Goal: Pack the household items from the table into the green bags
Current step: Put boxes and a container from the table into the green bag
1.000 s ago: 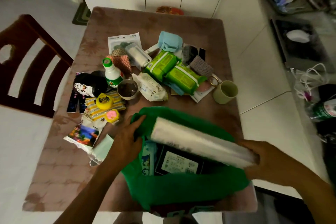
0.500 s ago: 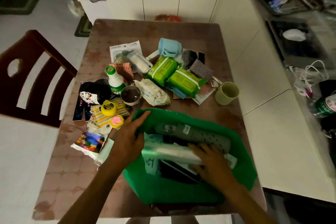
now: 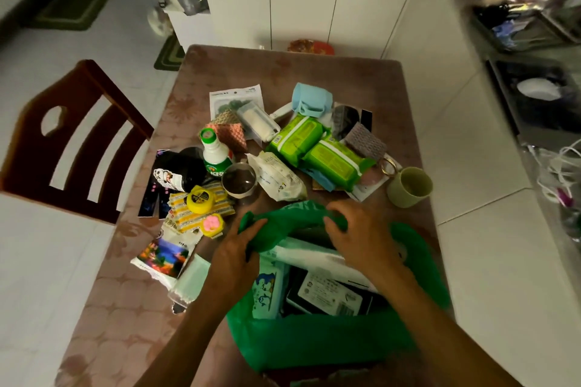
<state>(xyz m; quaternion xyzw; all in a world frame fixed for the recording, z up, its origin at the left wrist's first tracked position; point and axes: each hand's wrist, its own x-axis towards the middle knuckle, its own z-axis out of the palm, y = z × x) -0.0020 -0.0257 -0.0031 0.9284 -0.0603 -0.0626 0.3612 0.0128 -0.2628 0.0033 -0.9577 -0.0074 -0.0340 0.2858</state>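
I see both hands at the mouth of the green bag, which sits at the near edge of the table. My left hand is clenched on the bag's far-left rim, the fabric bunched in its fingers. My right hand rests on the far rim just beside it, fingers curled into the cloth; whether it truly pinches the fabric or only presses it, I cannot tell for certain, though it looks like a grip. Below the hands, inside the bag, lie a long white roll, a pale blue printed pack and a dark box with a white label.

What I judge the next move turns on: the unpacked items all lie beyond the hands, farther across the table. Nearest is the white crinkled pouch, just past the rim between both hands, its long axis running diagonally away to the left. The steel cup and pink-and-yellow case sit nearer the left hand; the pale green mug is up and to the right of the right hand. The two bright green wipe packs lie farther out, overlapping, slanted down toward the right.

The bag looks soft and slumped, so I reckon one hand should hold it open.
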